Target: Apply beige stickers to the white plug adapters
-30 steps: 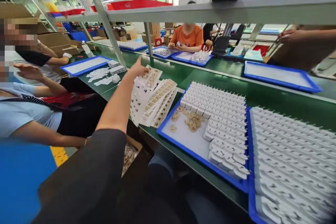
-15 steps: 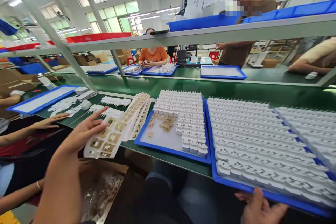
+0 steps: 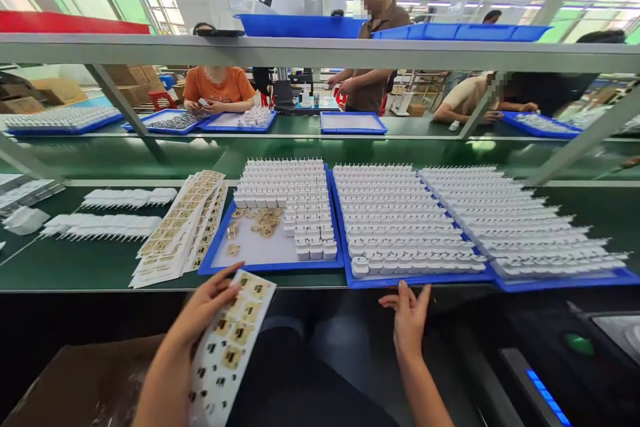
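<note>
My left hand grips a white sheet with tan cut-out pieces, tilted in front of the bench edge. My right hand has its fingers apart at the front rim of the middle blue tray, which is full of rows of white plastic parts. Whether its fingertips touch the rim I cannot tell. Left of it, another blue tray bears white parts and a small pile of loose tan pieces. More sheets lie fanned out beside that tray.
A third filled tray stands at the right. White parts lie in rows at the left. A shelf with blue bins crosses above the bench. Below left is a cardboard box. People sit and stand across the bench.
The view has swung right and levelled. My left hand and its sheet now sit before the left tray, lower in view. My right hand shows more fully, fingers spread.
</note>
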Demonstrator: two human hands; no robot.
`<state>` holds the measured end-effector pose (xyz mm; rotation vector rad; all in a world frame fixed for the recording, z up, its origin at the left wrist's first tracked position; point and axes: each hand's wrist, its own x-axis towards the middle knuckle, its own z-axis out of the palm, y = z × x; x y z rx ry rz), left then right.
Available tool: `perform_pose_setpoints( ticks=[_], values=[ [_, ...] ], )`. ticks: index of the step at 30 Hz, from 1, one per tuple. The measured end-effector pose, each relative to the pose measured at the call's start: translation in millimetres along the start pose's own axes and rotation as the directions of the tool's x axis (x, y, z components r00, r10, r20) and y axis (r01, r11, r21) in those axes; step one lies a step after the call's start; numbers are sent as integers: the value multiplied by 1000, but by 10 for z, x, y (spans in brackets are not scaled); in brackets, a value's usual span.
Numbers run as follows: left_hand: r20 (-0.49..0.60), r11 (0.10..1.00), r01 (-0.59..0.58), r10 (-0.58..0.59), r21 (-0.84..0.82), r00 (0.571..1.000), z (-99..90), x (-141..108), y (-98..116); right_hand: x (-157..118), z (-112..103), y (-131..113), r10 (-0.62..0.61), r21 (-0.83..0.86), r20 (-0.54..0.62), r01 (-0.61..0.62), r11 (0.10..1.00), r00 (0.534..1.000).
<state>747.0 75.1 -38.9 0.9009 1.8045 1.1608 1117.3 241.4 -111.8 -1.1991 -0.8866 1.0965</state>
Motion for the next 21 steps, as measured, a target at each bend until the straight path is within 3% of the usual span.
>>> perform_pose_setpoints(
  ticks=[2, 4, 7, 13, 17, 21],
  values=[
    [196, 999, -50, 46, 12, 980, 268, 184, -74, -5, -7, 50, -18, 2, -18, 18, 1000, 1000],
    [287, 992, -112, 92, 54, 954, 454, 304, -147, -20, 2, 111, -57, 0, -50, 57, 998, 997],
    [317, 985, -166, 145, 39, 937, 551, 396, -249, -58, 43, 221, -117, -13, -93, 117, 993, 989],
    [358, 980, -195, 167, 44, 919, 509, 411, -248, -135, 93, 392, -235, -141, -89, 222, 965, 968],
    [367, 972, -235, 214, 14, 905, 507, 424, -186, -195, 63, 299, -255, -288, -37, 234, 929, 966],
    [322, 963, -268, 244, 31, 915, 540, 416, -158, -174, -96, 104, -254, -298, -7, 241, 924, 967]
  ],
)
